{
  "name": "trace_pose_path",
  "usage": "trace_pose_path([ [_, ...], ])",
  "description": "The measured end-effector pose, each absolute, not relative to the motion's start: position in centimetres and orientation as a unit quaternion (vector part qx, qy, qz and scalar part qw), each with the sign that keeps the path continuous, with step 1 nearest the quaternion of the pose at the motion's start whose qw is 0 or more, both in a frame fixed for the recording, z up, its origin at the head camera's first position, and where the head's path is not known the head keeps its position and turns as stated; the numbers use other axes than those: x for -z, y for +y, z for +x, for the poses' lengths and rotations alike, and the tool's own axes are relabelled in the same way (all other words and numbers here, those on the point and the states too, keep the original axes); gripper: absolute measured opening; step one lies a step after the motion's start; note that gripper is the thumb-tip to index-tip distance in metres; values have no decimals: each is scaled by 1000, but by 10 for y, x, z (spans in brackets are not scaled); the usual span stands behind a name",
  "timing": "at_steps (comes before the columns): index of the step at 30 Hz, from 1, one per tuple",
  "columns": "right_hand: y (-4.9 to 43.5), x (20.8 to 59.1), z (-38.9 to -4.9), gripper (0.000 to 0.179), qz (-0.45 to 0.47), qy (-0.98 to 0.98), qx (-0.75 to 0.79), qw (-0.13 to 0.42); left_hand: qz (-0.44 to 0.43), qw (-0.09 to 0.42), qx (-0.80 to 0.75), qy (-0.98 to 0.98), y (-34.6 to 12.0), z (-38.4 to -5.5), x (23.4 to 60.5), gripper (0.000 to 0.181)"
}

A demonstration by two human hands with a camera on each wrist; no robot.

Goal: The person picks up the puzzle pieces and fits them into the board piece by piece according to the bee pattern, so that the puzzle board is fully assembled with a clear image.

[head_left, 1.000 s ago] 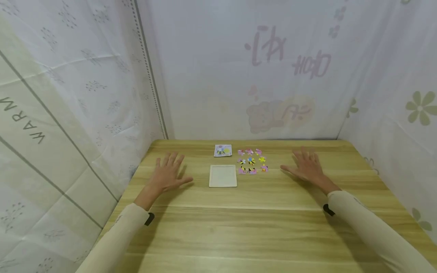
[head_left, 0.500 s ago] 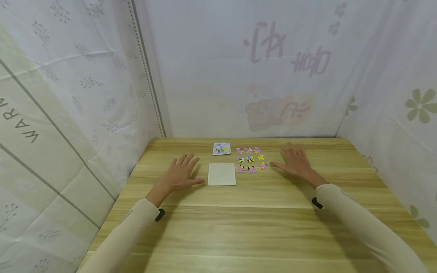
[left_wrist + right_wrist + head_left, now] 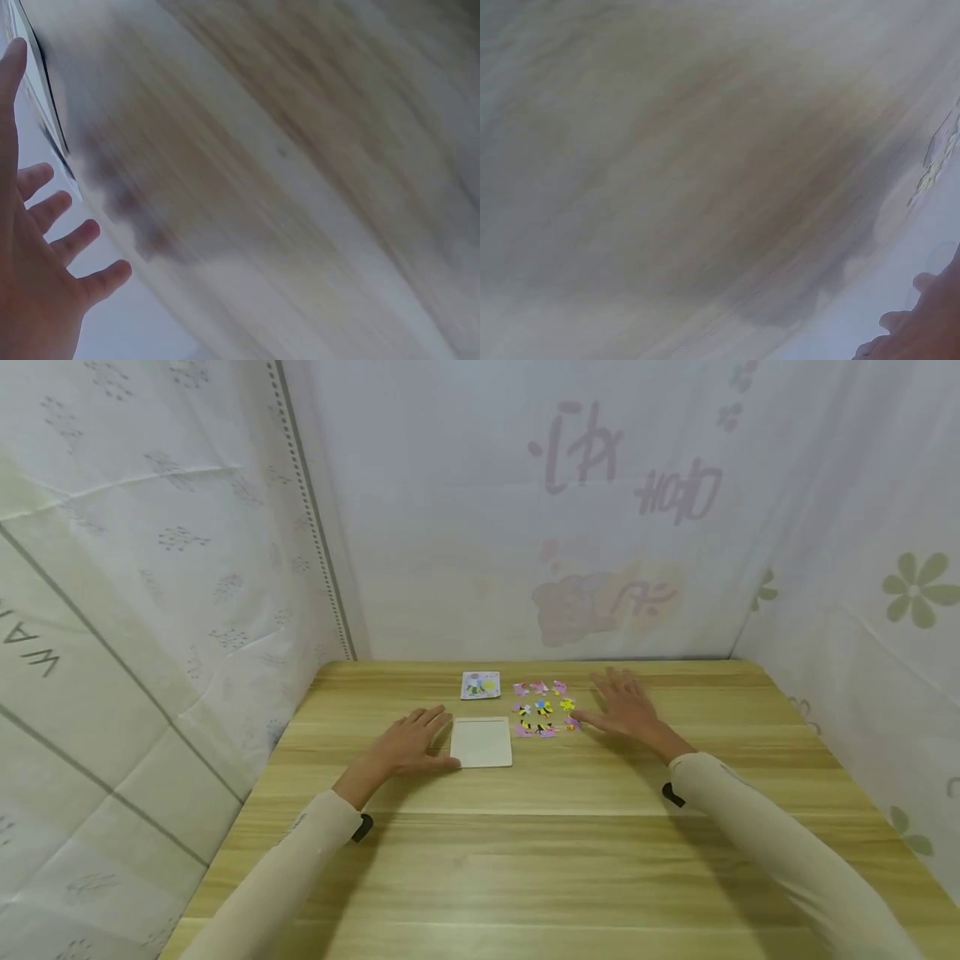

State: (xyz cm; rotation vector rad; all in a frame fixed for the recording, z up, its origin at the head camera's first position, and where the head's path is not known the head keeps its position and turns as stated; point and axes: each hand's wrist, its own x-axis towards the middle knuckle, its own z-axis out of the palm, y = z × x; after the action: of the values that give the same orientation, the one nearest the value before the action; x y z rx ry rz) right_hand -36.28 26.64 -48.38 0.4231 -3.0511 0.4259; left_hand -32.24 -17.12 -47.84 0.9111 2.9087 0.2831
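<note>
A square cream puzzle tray (image 3: pixel 482 743) lies flat on the wooden table. At its left edge is my left hand (image 3: pixel 408 745), fingers spread and the thumb tip overlapping the tray's near left corner. Right of the tray, several jigsaw pieces (image 3: pixel 543 707) in pink, yellow and black lie in rough rows. My right hand (image 3: pixel 626 710) is spread beside them, its thumb reaching to the lower right piece (image 3: pixel 572 724). Neither hand grips anything. In the left wrist view the fingers (image 3: pixel 75 241) stand apart; the right wrist view catches only part of the right hand (image 3: pixel 930 322).
Behind the tray lies a small picture card (image 3: pixel 480 686) with a bee on it. The wooden table (image 3: pixel 480 868) ends at a hanging printed cloth (image 3: pixel 420 527), and more cloth hangs on the left and right sides.
Both hands have moved inward with fingers spread, the left rightward to the tray and the right leftward to the jigsaw pieces. The head view has shifted slightly; tray, card and pieces stay put.
</note>
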Motion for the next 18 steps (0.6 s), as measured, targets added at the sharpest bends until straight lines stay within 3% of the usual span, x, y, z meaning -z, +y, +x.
trace_pose_path([
  [9,252,487,-371,100,155,-980,-126,10,304,61,-96,946,-166,-326,478,100],
  [18,238,483,-375,91,173,-977,-126,2,302,69,-97,946,-165,-329,481,96],
])
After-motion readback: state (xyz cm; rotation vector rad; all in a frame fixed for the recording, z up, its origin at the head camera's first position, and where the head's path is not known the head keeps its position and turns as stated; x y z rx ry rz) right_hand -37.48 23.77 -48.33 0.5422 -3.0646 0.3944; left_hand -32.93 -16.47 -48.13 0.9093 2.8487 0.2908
